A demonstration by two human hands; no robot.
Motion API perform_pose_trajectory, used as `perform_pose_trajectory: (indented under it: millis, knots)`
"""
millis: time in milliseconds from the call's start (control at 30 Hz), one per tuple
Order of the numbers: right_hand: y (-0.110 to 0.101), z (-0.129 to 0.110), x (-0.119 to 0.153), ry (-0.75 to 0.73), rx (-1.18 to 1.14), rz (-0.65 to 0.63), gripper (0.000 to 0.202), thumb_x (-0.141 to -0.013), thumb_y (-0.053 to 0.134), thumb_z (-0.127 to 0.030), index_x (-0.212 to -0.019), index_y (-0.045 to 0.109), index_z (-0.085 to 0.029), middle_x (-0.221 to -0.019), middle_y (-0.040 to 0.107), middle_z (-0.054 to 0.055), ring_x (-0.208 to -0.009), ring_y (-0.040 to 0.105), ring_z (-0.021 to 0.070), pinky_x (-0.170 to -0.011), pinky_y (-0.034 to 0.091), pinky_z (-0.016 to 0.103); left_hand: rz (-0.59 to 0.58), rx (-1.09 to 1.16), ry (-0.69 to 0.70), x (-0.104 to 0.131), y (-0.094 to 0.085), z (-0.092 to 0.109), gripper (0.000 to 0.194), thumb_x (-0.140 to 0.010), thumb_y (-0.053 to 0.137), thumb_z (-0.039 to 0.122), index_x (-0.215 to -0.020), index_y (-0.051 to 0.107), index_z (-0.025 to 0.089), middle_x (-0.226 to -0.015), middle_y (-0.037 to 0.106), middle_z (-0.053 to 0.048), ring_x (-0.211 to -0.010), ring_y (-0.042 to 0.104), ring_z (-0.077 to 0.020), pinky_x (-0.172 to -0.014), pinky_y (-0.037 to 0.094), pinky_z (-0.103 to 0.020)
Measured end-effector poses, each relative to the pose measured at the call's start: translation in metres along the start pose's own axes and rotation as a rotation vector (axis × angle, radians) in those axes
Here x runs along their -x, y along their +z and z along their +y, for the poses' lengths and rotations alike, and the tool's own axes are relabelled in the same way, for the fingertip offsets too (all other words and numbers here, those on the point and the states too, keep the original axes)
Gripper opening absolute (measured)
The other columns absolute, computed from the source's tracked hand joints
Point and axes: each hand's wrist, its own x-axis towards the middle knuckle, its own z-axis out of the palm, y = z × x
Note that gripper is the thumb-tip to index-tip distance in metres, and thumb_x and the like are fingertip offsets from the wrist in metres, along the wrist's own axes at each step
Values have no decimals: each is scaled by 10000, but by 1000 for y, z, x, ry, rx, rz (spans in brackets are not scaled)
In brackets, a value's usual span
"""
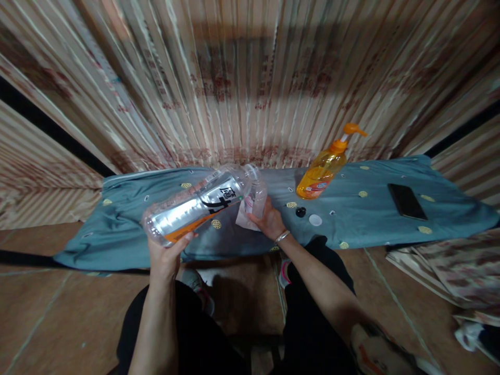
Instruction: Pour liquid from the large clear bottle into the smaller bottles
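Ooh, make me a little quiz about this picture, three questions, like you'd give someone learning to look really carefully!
1. Which hand holds the silver-labelled bottle?
2. True or false: the orange pump bottle is on the blue-green cloth.
3. What lies right next to the small black round piece?
A) a red ball
B) a white disc
C) a yellow spoon

Key: 1. The left hand. 2. True. 3. B.

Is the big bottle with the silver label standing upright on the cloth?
No, the left hand holds the big bottle leaning far over to one side.
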Motion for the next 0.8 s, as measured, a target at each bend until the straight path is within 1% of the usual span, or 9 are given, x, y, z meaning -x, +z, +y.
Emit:
perform_pose_trajectory:
  millis: [67,167,267,400,467,567,667,800]
  knots:
    - [2,2,0,-13,7,7,777,-896,703,-408,-1523,345,-119,-1268,737,194,-1128,738,321,-969,599,461,1,4,16,0,1,-2,972,-438,965,160,-1307,560,318,-1301,653,-75,-991,712,-312,-588,620,-304]
    - [3,3,-1,-20,20,17,775,-891,702,-404,-1525,348,-133,-1271,736,191,-1114,744,316,-956,605,463,10,44,29,0,2,-6,961,-449,964,171,-1314,577,331,-1338,637,-66,-1004,708,-303,-596,622,-295]
    - [3,2,-1,-15,21,20,785,-888,711,-405,-1522,351,-112,-1286,726,201,-1117,744,310,-963,603,444,-12,67,-21,0,1,-9,878,-476,965,199,-1274,613,298,-1336,651,-86,-1018,712,-310,-612,631,-309]
    - [1,1,-1,-17,27,18,769,-895,712,-405,-1512,369,-99,-1294,717,206,-1113,744,309,-959,605,428,-6,83,-106,-3,-3,-11,771,-508,964,261,-1220,666,256,-1227,714,-92,-1035,717,-327,-670,656,-366]
    - [2,2,-1,-24,31,16,763,-898,717,-405,-1510,371,-108,-1290,719,199,-1116,743,300,-957,604,419,2,83,-159,-5,-6,-14,743,-498,967,274,-1187,689,261,-1171,735,-72,-1049,714,-331,-714,664,-405]
    - [4,4,-1,-27,37,21,773,-902,722,-403,-1514,356,-103,-1285,720,197,-1127,738,288,-968,596,409,38,99,-211,-8,-8,-20,705,-490,966,297,-1145,706,288,-1145,741,-41,-1059,710,-323,-765,664,-444]
    - [7,6,-2,-39,22,33,777,-902,725,-407,-1513,354,-102,-1281,721,199,-1136,735,290,-976,590,410,64,113,-227,-7,-5,-25,663,-503,951,350,-1120,721,272,-1127,742,-54,-1061,706,-326,-773,660,-445]
    - [8,7,-2,-40,6,48,768,-893,740,-392,-1500,371,-100,-1260,730,212,-1124,742,301,-960,591,402,83,133,-218,-4,1,-24,601,-524,930,383,-1072,732,235,-1112,743,-79,-1067,701,-331,-783,650,-431]
